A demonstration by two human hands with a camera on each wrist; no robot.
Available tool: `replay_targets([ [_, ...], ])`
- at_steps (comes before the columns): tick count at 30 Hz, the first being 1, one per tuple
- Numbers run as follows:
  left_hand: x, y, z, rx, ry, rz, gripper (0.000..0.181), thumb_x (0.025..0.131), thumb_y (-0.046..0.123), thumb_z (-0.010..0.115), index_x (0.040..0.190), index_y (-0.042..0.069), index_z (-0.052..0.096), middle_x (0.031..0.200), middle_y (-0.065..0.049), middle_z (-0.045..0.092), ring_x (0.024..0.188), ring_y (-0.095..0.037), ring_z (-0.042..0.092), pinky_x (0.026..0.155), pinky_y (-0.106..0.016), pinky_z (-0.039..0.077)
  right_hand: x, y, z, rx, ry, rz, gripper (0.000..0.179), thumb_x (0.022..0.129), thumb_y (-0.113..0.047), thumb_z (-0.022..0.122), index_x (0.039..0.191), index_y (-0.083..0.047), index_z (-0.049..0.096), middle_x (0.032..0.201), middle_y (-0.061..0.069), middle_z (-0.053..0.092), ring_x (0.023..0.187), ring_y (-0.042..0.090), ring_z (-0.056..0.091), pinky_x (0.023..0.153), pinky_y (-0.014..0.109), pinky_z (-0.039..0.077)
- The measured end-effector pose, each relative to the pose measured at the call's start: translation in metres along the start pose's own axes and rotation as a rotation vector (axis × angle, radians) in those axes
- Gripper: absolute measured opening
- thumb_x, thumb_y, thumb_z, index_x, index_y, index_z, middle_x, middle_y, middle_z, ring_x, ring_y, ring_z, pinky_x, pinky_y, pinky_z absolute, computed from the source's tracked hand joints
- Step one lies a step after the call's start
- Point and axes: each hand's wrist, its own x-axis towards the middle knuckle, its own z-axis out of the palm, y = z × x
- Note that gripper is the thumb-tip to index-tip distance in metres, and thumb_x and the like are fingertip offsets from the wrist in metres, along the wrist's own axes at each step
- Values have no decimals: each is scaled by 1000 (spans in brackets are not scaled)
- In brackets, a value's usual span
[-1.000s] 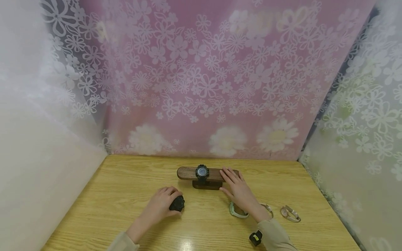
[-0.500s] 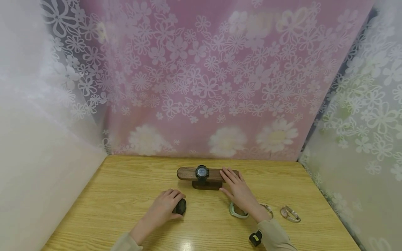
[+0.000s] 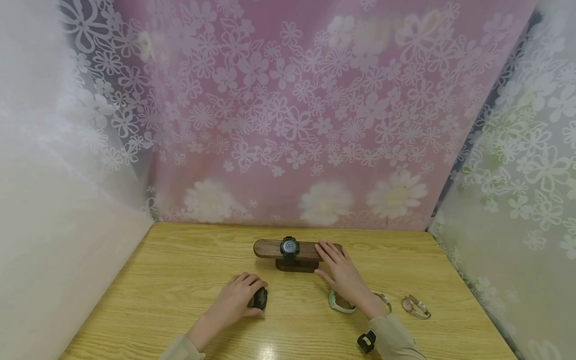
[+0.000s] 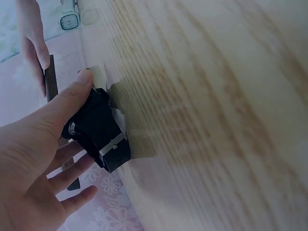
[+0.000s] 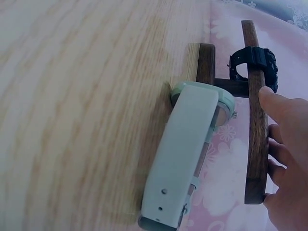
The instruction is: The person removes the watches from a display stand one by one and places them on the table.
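Note:
My left hand grips a black wristwatch close over the table, left of centre and in front of the watch stand. Its thumb lies over the strap, whose metal buckle faces the left wrist camera; the fingers pass behind. My right hand holds the right end of the dark wooden watch stand, thumb at the front and fingers over the bar. Round that bar, near its middle, sits another black digital watch. A pale green watch stands on the table under my right wrist.
A rose-gold watch lies at the right, and another watch is partly hidden by my right forearm. Beside the right sleeve is a small black device with a yellow label. Floral curtains border the wooden table.
My left hand has shifted slightly right with the black wristwatch, and the watch has turned a little in the fingers. My right hand and the stand have stayed put.

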Motion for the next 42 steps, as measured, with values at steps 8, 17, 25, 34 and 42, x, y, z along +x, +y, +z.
replay_targets([
  [8,3,2,2,-59,110,-37,48,91,49,72,127,17,69,123,0,67,115,-23,62,98,-50,52,0,0,-1,-5,12,-6,71,98,-34,68,157,-8,38,164,12,32,152,32,28,119,65,21],
  [17,13,2,-4,-61,200,-59,44,94,43,69,129,16,68,122,1,68,115,-21,63,103,-47,50,0,1,0,-11,25,-15,72,96,-31,70,156,-6,39,163,14,34,149,36,33,118,67,23],
  [25,33,-3,-13,3,337,-27,57,93,43,72,138,11,60,130,-7,65,121,-29,60,103,-51,49,-1,1,1,-14,37,-16,72,95,-28,72,156,-6,40,162,15,36,148,37,34,117,67,22],
  [34,62,-6,-20,4,397,4,65,95,47,67,146,9,52,140,-11,60,128,-31,57,108,-53,45,0,-1,1,-27,12,-14,73,97,-32,69,158,-9,36,164,11,31,150,34,30,119,66,22],
  [42,87,-6,-20,-27,287,-65,75,95,53,64,153,10,44,148,-10,54,134,-31,52,112,-52,42,0,0,1,-36,23,-28,73,96,-32,71,157,-7,38,163,12,32,149,36,33,116,68,25],
])
